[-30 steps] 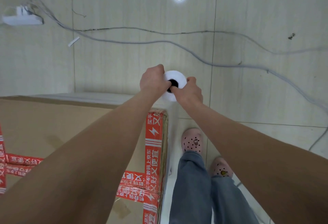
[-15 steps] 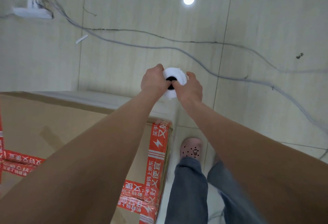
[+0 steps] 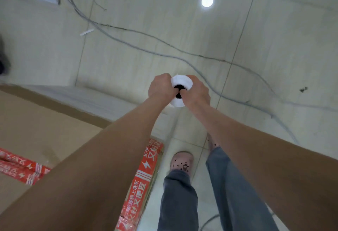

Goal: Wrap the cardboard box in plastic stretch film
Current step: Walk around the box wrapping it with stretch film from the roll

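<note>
The cardboard box (image 3: 45,130) fills the lower left of the frame, its far edge running from the left border toward centre. A pale band (image 3: 91,99) along that edge may be film already laid; blur leaves it unsure. At centre the left hand (image 3: 161,89) and right hand (image 3: 197,93) close their grip on the roll of stretch film (image 3: 182,81), fingers curled over its rim. The roll's axis stands upright, open core facing the camera, just past the box's corner. The box lies down-left of the grip, nearer the left hand.
</note>
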Tool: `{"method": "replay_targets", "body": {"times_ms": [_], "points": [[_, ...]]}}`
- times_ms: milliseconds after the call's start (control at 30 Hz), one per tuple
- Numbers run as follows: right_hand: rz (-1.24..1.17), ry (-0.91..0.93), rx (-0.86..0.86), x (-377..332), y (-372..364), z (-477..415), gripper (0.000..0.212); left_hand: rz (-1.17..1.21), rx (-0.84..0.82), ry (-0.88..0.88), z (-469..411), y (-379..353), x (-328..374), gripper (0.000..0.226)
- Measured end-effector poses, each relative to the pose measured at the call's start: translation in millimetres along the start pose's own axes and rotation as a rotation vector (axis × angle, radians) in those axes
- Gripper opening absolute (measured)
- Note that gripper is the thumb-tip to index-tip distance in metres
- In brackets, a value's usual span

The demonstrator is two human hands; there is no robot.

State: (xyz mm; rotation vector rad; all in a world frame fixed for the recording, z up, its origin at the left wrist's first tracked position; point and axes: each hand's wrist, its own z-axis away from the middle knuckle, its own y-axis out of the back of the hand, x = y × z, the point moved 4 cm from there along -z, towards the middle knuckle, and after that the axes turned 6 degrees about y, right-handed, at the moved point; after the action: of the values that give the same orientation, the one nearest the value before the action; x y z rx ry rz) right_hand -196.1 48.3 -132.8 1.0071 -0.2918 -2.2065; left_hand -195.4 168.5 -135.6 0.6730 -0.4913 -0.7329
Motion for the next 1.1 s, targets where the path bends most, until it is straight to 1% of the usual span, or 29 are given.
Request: {"method": "replay_targets", "body": {"times_ms": [133,167,233,300,333,400,433,500,533,633,733,767,833,867,1000,1033,1100], "points": [[0.172,0.131,-0.031,-20.1,15.0,-18.0,0.047,0.234,0.033,0.137,-1.7,1.4,-0.3,0.025],[0.189,0.159,-0.033,-25.6,18.7,-22.5,0.046,0.295,0.037,0.171,-2.9,2.2,0.5,0.03],[0.149,0.193,-0.002,-34.6,22.0,-29.0,0.042,0.391,0.036,0.23,-5.2,5.2,1.7,0.038],[0.076,0.132,0.036,-36.1,19.8,-33.5,0.042,0.454,0.039,0.268,-7.2,9.0,1.9,0.04],[0.041,0.049,0.026,-33.2,17.3,-35.1,0.046,0.462,0.038,0.278,-8.2,10.7,2.2,0.04],[-0.061,-0.122,-0.021,-24.9,12.1,-36.0,0.051,0.39,0.041,0.275,-10.0,14.9,4.0,0.039],[-0.097,-0.146,-0.033,-22.6,11.5,-37.4,0.051,0.299,0.044,0.263,-10.9,17.2,6.5,0.037],[-0.078,-0.087,-0.038,-25.6,15.2,-40.4,0.048,0.117,0.05,0.215,-12.5,21.5,13.6,0.033],[-0.041,-0.047,-0.033,-27.7,18.1,-42.1,0.045,0.073,0.056,0.181,-14.2,23.7,17.6,0.033],[0.126,0.037,-0.038,-33.7,29.6,-47.6,0.041,0.015,0.075,0.068,-22.2,29.4,32.8,0.026],[0.424,0.234,-0.037,-42.9,41.3,-54.9,0.047,-0.011,0.072,0.015,-27.0,32.0,48.2,0.026],[0.457,0.289,-0.021,-45.0,44.8,-57.1,0.047,0.011,0.072,0.014,-27.2,32.4,52.4,0.025],[0.4,0.285,0.02,-43.7,50.6,-59.3,0.046,0.067,0.08,0.037,-28.0,32.8,56.2,0.02],[0.334,0.231,0.031,-40.6,51.7,-60.2,0.046,0.081,0.085,0.055,-29.5,33.0,57.1,0.021],[-0.074,-0.151,-0.091,-22.5,44.5,-60.5,0.054,0.093,0.043,0.085,-32.9,34.1,64.1,0.034],[-0.124,-0.178,-0.111,-21.8,43.8,-61.0,0.054,0.096,0.026,0.09,-33.4,33.5,65.2,0.037],[-0.074,-0.114,-0.123,-24.8,44.5,-64.3,0.052,0.102,0.002,0.097,-35.2,30.9,66.3,0.037]]}}
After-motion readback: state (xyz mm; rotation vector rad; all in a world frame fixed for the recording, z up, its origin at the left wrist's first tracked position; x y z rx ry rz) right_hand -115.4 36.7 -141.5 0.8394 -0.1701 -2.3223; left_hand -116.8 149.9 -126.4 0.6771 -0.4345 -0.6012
